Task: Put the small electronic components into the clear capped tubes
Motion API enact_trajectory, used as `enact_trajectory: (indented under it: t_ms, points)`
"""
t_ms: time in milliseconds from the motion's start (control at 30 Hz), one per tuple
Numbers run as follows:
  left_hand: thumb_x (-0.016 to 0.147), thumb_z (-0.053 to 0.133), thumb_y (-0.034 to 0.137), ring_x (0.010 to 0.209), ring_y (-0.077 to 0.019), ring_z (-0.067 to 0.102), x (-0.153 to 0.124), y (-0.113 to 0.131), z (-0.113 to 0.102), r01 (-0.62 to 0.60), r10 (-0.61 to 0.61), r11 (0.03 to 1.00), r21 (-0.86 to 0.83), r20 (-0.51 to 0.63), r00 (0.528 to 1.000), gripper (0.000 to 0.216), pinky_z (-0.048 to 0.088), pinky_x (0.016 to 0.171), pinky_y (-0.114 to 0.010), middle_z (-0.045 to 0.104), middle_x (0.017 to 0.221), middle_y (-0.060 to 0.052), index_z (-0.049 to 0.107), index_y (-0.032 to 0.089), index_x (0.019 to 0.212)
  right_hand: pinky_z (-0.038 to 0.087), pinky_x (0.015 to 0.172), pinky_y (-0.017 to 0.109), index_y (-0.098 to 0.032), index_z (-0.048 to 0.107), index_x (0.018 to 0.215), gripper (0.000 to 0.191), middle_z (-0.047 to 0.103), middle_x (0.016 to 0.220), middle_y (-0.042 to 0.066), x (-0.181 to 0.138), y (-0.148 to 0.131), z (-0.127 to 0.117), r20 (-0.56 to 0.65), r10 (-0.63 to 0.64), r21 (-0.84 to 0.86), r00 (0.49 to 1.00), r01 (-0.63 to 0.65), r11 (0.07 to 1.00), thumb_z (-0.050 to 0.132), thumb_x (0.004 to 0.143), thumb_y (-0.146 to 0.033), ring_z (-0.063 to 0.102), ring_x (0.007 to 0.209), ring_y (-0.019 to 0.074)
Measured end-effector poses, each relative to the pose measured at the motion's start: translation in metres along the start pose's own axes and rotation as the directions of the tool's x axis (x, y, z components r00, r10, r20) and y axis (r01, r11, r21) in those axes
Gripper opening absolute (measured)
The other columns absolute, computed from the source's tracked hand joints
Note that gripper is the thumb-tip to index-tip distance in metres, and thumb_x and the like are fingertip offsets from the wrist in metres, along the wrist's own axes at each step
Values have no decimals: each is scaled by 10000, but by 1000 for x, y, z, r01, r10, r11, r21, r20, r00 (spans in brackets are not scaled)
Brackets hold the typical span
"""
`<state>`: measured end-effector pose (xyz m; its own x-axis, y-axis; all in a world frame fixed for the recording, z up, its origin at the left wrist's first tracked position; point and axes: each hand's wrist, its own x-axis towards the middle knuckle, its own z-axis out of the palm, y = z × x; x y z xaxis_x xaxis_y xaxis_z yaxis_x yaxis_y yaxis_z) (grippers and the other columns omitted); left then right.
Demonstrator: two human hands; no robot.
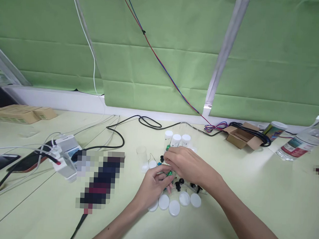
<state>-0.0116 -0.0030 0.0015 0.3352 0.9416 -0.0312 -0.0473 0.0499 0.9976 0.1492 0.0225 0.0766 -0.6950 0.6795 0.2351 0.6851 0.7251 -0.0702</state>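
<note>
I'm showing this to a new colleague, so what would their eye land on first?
First, the two hands meeting mid-table: the left hand pinches a small green component while the right hand sits just beyond it. Loose white lids lie in a row in front of them and capped clear vials stand behind. Farther back, green blinds fill the view, crossed by a red and blue wire.

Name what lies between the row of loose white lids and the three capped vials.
Head view: the left hand, pinching a green part, the right hand, and black parts scattered beside them.
</note>
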Motion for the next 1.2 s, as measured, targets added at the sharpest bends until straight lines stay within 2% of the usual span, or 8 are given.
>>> enact_trajectory:
  t_ms: [200, 333, 500, 633, 733, 900, 1200]
  points:
    - [786, 703, 374, 490, -134, 578, 1, -5, -2, 4, -4, 1000, 21, -1, 1000, 298, 473, 534, -271, 621, 581, 11, 625, 144, 958, 259, 559, 242, -164, 520, 751, 156, 547, 779, 11, 1, 0, 1, 0, 1, 1, 1000, -1, 1000, 569, 832, -40, 417, 645, 117]
    - [779, 709, 367, 498, -134, 572, 3, -2, -5, -29, 30, 999, 25, -20, 999, 275, 468, 541, -269, 621, 594, 12, 637, 151, 934, 323, 589, 243, -160, 557, 787, 129, 564, 819, 28, 1, -4, -5, -21, 16, 49, 1000, -15, 999, 552, 880, -71, 472, 685, 131]
    - [794, 688, 386, 493, -135, 566, 4, 5, -8, -44, 50, 998, 45, -132, 990, 278, 461, 559, -270, 616, 581, 20, 640, 156, 942, 413, 727, 287, -161, 605, 979, 158, 596, 1001, 85, -4, -10, -24, -171, 29, 145, 985, -4, 989, 449, 972, -144, 560, 857, 172]
    - [801, 683, 394, 509, -148, 576, 4, 8, -12, -83, 97, 994, 73, -218, 971, 300, 478, 576, -283, 609, 585, 22, 640, 157, 979, 421, 746, 298, -173, 613, 1000, 209, 623, 964, 80, -12, -8, -26, -208, 61, 175, 976, -25, 984, 404, 996, -182, 581, 866, 183]
    - [812, 677, 388, 494, -142, 563, 5, 6, -13, -115, 136, 988, 101, -239, 962, 298, 474, 567, -275, 598, 556, 27, 633, 155, 993, 410, 721, 285, -178, 624, 1000, 207, 640, 928, 68, -19, -3, -14, -152, 72, 156, 986, -48, 987, 418, 991, -187, 592, 840, 181]
    - [815, 673, 378, 474, -131, 555, 5, 1, -12, -125, 162, 981, 149, -271, 949, 304, 478, 544, -264, 588, 563, 32, 632, 155, 1017, 362, 645, 267, -197, 625, 1005, 174, 655, 919, 50, -29, 12, 12, 34, 157, 84, 987, -159, 984, 453, 978, -193, 607, 785, 180]
    - [818, 657, 376, 461, -130, 554, 6, -8, -7, -142, 198, 959, 246, -223, 954, 269, 476, 520, -257, 595, 577, 23, 653, 164, 985, 289, 586, 267, -184, 619, 892, 154, 614, 915, 49, -25, 14, 40, 174, 252, -2, 952, -256, 967, 480, 959, -185, 608, 792, 167]
